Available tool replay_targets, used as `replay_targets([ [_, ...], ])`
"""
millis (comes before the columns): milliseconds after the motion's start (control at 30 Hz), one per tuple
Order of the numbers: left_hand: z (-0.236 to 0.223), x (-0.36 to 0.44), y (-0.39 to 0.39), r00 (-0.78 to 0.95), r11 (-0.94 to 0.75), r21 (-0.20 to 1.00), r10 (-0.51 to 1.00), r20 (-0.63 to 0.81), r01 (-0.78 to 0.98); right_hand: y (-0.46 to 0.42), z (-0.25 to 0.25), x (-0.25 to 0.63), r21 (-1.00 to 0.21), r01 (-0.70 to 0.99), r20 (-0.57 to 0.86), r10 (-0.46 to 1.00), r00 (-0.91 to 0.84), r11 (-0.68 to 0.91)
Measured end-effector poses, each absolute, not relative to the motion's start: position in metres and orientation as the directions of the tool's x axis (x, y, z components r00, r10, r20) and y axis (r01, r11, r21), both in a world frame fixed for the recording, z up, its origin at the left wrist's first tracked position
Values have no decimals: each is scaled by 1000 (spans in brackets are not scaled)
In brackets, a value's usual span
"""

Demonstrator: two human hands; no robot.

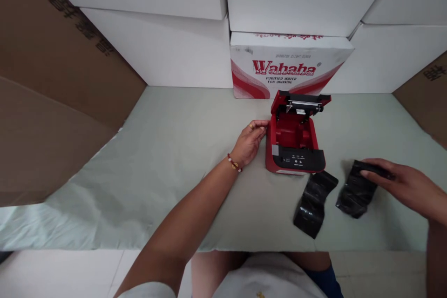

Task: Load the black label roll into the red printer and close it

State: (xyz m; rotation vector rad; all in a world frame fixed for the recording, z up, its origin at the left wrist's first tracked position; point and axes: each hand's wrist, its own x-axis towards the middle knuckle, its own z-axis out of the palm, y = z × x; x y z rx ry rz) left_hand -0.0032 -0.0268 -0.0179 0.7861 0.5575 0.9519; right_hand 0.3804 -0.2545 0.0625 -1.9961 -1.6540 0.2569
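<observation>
A red and black label printer (296,160) stands on the table with its lid (301,102) raised, and its red inner bay shows no roll. My left hand (249,143) rests against the printer's left side, fingers stretched out and touching it. Over the table's right part, my right hand (394,177) pinches the upper edge of a crumpled strip of shiny black film (358,192). A second black strip (312,207), curled and glossy, lies just in front of the printer, between it and my body.
Behind the printer stands a white and red Wahaha water carton (289,67), backed by stacked white boxes (157,46). Brown cardboard (63,102) walls the left side, and more cardboard (426,88) is at the right. A pale green cloth (167,149) covers the table.
</observation>
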Motion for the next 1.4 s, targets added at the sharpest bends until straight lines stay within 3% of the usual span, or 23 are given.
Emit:
replay_targets([
  [67, -17, -3, -27, 480, 347, 796, 874, -82, -496, -257, 44, 375, -417, 906, 135, 981, 141, -73],
  [167, -17, -4, -27, 478, 345, 801, 874, -84, -490, -260, 31, 347, -268, 963, 341, 935, 94, 1],
  [233, -17, -4, -27, 477, 342, 804, 875, -83, -487, -260, 30, 318, -247, 968, 403, 914, 53, 53],
  [333, -17, -5, -27, 474, 338, 806, 877, -83, -486, -254, 27, 278, -276, 955, 306, 952, -23, 112],
  [433, -16, -5, -27, 470, 334, 811, 879, -83, -481, -249, 27, 256, -299, 953, 182, 983, 3, 52],
  [500, -15, -6, -28, 466, 328, 817, 881, -84, -474, -250, 42, 255, -384, 923, 89, 996, -7, 40],
  [633, -14, -5, -31, 446, 305, 835, 891, -81, -457, -256, 113, 273, -631, 771, -134, 966, -219, 87],
  [767, -17, 0, -33, 393, 251, 860, 917, -65, -445, -228, 170, 270, -666, 722, -53, 954, -296, 187],
  [900, -17, -1, -39, 211, 90, 919, 978, -7, -383, -166, 161, 229, -461, 868, 137, 981, -135, 184],
  [1000, -9, -9, -49, -32, -274, 960, 961, 273, -48, -130, 141, 197, -226, 974, 45, 999, -23, 33],
  [1067, 0, -14, -61, -59, -533, 834, 836, 545, 145, -116, 133, 183, -82, 996, -61, 997, 38, -43],
  [1167, 12, -14, -85, 89, -803, 548, 579, 811, 235, -104, 129, 173, 10, 998, -128, 990, 62, -61],
  [1267, 18, -8, -107, 264, -937, 272, 325, 908, 217, -94, 124, 171, 8, 999, -142, 989, 51, -50],
  [1400, 19, -1, -121, 394, -963, 143, 226, 891, 229, -84, 118, 172, -13, 999, -137, 989, 51, -53],
])
